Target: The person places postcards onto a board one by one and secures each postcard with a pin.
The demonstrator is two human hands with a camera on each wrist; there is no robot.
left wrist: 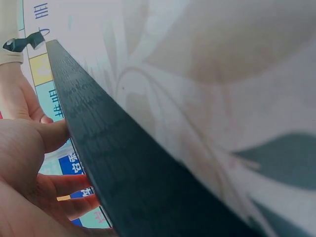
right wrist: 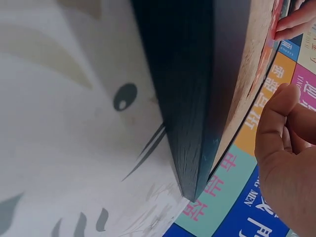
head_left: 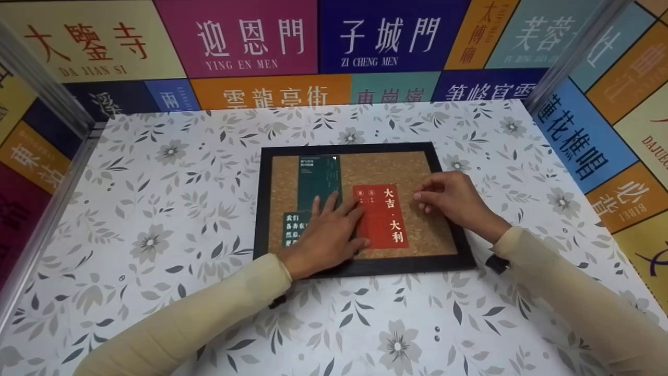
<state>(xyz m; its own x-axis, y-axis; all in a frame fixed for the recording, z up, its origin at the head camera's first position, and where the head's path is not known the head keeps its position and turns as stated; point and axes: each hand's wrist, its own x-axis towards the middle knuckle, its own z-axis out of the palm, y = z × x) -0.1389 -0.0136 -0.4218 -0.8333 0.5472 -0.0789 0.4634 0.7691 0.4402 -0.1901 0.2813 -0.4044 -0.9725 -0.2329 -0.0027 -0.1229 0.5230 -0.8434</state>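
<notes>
A cork board (head_left: 429,219) in a black frame (head_left: 365,269) lies flat on the table. My left hand (head_left: 326,235) rests on it with fingers spread. Its fingertips touch the left part of a red card (head_left: 378,224) with large white characters and the area beside it. Under and beside this hand are a tall dark green card (head_left: 319,180) and a smaller green card (head_left: 293,224), both partly covered. Over the cork's right side is my right hand (head_left: 451,196), fingers curled and thumb against the index finger. No object shows between those fingertips; a tiny one could be hidden.
The table's white cloth (head_left: 209,313) has a grey leaf and flower print. Coloured panels (head_left: 250,42) with large characters stand behind and at both sides. A small white spot (head_left: 334,157) shows at the top of the tall green card.
</notes>
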